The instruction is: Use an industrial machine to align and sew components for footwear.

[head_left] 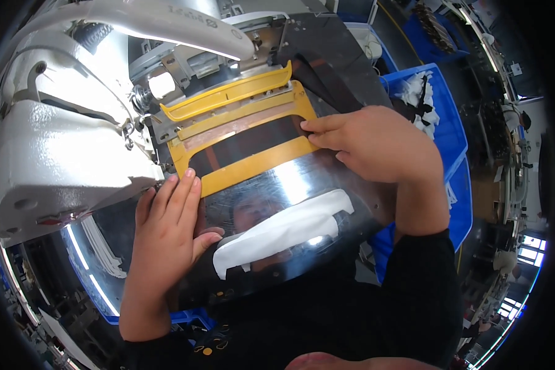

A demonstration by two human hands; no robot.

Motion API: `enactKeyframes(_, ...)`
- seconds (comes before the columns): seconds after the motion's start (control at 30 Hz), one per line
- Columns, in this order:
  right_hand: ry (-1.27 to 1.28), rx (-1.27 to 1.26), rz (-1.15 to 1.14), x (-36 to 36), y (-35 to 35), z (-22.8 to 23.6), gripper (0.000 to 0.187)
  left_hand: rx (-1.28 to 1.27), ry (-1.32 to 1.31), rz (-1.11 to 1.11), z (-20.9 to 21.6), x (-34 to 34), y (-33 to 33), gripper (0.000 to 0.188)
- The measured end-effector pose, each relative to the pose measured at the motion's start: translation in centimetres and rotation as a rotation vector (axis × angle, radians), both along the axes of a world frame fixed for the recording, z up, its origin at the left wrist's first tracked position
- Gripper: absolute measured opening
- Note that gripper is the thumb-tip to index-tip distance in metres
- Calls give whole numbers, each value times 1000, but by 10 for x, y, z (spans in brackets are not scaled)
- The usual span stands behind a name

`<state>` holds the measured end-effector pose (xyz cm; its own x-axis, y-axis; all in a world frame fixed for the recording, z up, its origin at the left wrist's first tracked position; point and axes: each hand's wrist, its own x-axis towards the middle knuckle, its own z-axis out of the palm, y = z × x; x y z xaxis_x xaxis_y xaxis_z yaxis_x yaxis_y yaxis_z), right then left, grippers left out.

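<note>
A yellow template frame [253, 168] lies on the shiny metal bed of a white sewing machine [74, 154]. Inside its opening a dark strip of fabric [243, 145] with thin reddish-brown bands shows. My left hand [166, 231] rests with straight fingers at the frame's near left corner, thumb spread to the side. On the right end of the frame lie the outstretched fingertips of my right hand [376, 145], at the fabric's edge. Just behind the frame a raised yellow bar [228, 94] runs across. Nearer me lies a white cut piece of cloth [283, 229].
The machine's white arm [166, 24] reaches over the far left. A dark strap [330, 83] trails off behind the frame. Blue bins [456, 139] with white and black scraps stand at the right. White strips [98, 246] lie at the left.
</note>
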<state>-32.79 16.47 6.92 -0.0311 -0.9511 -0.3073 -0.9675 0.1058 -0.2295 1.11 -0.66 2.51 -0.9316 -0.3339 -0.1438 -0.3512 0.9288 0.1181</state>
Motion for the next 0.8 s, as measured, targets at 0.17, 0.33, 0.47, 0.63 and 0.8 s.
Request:
enactKeyframes(0.17, 45, 13, -20, 9, -5, 6, 29, -10, 72, -44, 5, 1, -4, 69)
enactKeyframes(0.33, 38, -56, 29, 7, -7, 2, 25, -13, 119, -20, 2, -5, -3, 53)
enactKeyframes(0.47, -153, -98, 33, -15, -17, -9, 20, -51, 155, -47, -1, -8, 2, 53)
enactKeyframes(0.63, -538, -407, -416, -24, -35, -30, 20, -73, 255, -131, 0, -1, 4, 41)
enactKeyframes(0.8, -868, -427, -585, -23, -44, -48, 26, -47, 365, -171, -5, -4, 1, 42)
